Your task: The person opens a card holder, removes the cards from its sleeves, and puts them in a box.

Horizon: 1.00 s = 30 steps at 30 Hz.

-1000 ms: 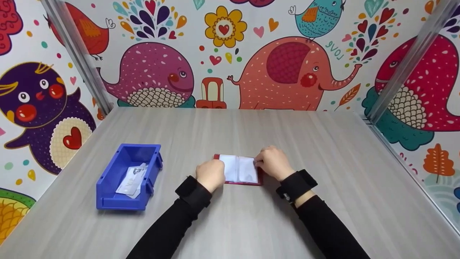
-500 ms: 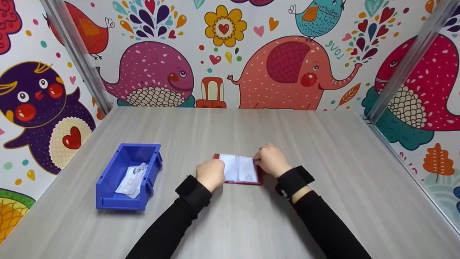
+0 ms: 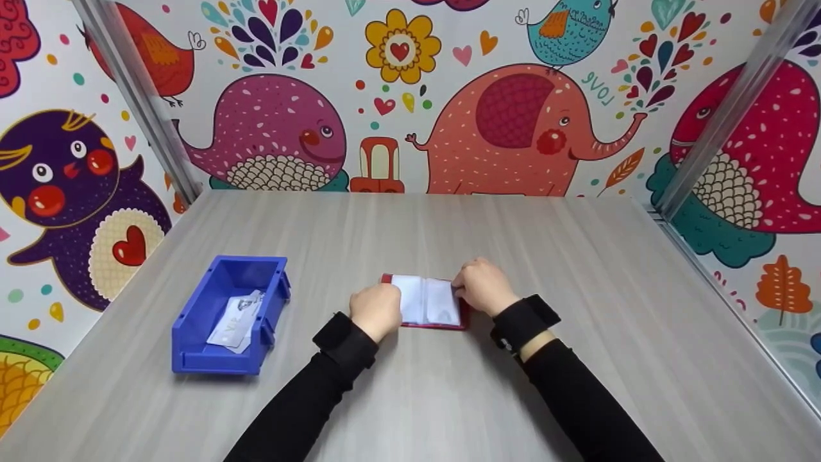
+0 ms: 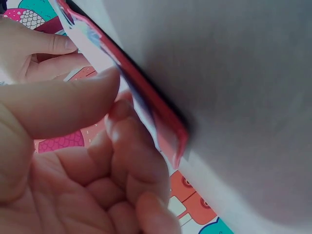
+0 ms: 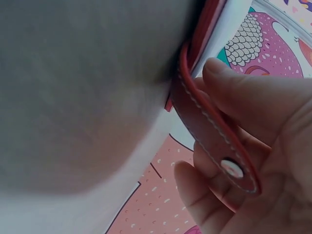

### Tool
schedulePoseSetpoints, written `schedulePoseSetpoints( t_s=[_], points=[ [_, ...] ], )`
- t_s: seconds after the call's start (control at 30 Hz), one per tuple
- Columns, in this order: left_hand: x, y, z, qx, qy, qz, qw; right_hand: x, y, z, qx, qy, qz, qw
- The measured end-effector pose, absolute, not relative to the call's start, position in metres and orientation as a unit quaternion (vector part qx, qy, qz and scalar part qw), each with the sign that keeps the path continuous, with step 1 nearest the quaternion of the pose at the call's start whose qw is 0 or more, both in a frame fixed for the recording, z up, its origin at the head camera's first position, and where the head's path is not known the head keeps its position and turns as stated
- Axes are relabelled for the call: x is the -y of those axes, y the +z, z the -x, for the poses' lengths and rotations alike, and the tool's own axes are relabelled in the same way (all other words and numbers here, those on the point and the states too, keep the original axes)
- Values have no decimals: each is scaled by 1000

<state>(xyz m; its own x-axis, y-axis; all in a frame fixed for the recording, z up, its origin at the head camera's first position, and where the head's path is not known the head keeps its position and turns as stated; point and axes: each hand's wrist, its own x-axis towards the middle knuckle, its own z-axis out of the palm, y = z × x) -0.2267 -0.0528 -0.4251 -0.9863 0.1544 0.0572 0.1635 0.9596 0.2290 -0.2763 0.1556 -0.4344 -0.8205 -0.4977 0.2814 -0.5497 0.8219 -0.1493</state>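
Note:
A red card holder lies spread open on the table, its clear, whitish sleeves facing up. My left hand is at its left side; in the left wrist view the thumb and curled forefinger pinch the sleeves by the red cover's edge. At the upper right edge, my right hand pinches the sleeves between thumb and forefinger. A red stitched strap with a metal snap sticks out from the cover across the right fingers. Parts of both outer edges are hidden by the hands in the head view.
A blue plastic bin stands to the left on the wood-grain table, with several whitish cards inside. Cartoon-printed walls with metal posts enclose the back and sides.
My right hand has shifted slightly up and left along the card holder's right edge, then held nearly still. The left hand and the bin stay where they were.

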Motion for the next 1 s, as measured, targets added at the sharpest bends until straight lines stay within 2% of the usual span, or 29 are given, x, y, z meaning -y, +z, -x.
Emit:
schedulePoseSetpoints(
  t_s=[0.47,1.0],
  points=[
    [54,-429,228,989,-112,83,37,-157,-437,276,944,114,-287,119],
    [53,-429,229,990,-119,73,28,-159,-437,274,941,116,-297,114]
  ],
)
